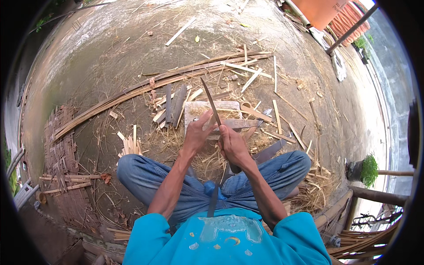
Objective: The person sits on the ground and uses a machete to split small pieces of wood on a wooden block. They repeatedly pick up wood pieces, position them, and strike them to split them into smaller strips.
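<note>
A long, dark, narrow bamboo strip (211, 100) slants up from my hands, its tip pointing away from me. My right hand (233, 145) is closed around its lower part, thumb along the strip. Just left of it is my left hand (197, 134), fingers stretched and apart, close to the strip and slightly blurred. Beyond my right hand, a grey knife blade (240, 123) points right over a pale block (192, 108); its handle is hidden, and I cannot tell whether a hand holds it.
Long bamboo slats (145, 87) lie across the ground beyond the block. Short split pieces (131, 144) and shavings (314, 194) surround my crossed legs. A woven mat (62, 145) is on the left. To the right stands a potted plant (369, 170); an orange container (319, 12) is far right.
</note>
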Demonstrator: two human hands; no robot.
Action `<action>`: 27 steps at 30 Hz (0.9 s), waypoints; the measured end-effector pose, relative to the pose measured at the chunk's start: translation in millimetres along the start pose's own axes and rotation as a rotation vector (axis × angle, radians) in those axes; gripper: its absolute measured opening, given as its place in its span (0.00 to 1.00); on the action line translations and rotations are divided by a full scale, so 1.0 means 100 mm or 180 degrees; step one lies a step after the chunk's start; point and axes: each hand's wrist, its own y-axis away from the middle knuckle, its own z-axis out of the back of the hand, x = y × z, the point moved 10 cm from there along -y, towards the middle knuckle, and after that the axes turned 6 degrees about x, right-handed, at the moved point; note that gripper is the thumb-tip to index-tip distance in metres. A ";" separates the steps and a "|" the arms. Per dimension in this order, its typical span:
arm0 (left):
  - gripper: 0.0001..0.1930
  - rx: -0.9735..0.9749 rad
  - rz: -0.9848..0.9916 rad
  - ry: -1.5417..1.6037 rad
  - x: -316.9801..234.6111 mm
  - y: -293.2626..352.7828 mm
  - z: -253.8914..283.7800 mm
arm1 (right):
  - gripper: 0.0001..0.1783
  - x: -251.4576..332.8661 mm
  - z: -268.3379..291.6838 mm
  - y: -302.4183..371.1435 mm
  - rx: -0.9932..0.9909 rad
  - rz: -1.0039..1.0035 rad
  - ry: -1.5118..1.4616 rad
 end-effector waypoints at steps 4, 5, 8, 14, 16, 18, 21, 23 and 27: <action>0.40 0.0301 0.0945 -0.0557 0.75 0.23 -0.15 | 0.29 -0.17 0.04 -0.16 -0.0068 -0.0044 -0.0039; 0.39 0.0204 0.0831 -0.0713 0.69 0.21 -0.08 | 0.29 -0.21 0.07 -0.16 -0.0050 -0.0116 -0.0143; 0.36 -0.0079 0.0725 -0.1118 0.56 0.18 0.19 | 0.29 -0.26 0.12 -0.19 -0.0015 -0.0232 -0.0494; 0.33 -0.0492 0.1069 -0.1403 0.70 0.23 0.53 | 0.29 -0.07 0.14 -0.07 -0.0227 0.0041 -0.0621; 0.31 -0.0573 0.0985 -0.1367 0.71 0.20 0.53 | 0.29 -0.41 0.19 -0.17 -0.0213 -0.0164 -0.0439; 0.30 -0.0495 0.1064 -0.1406 0.74 0.28 0.47 | 0.29 -0.47 0.27 -0.21 -0.0189 -0.0161 -0.0402; 0.28 -0.0291 0.1251 -0.1205 0.62 0.16 0.41 | 0.29 -0.54 0.28 -0.21 -0.0150 -0.0177 -0.0665; 0.28 -0.0342 0.1308 -0.1198 0.63 0.20 0.46 | 0.28 -0.48 0.22 -0.22 -0.0078 -0.0167 -0.0758; 0.26 -0.0736 0.1267 -0.1186 0.68 0.27 0.60 | 0.28 -0.19 0.18 -0.13 -0.0131 0.0137 -0.0877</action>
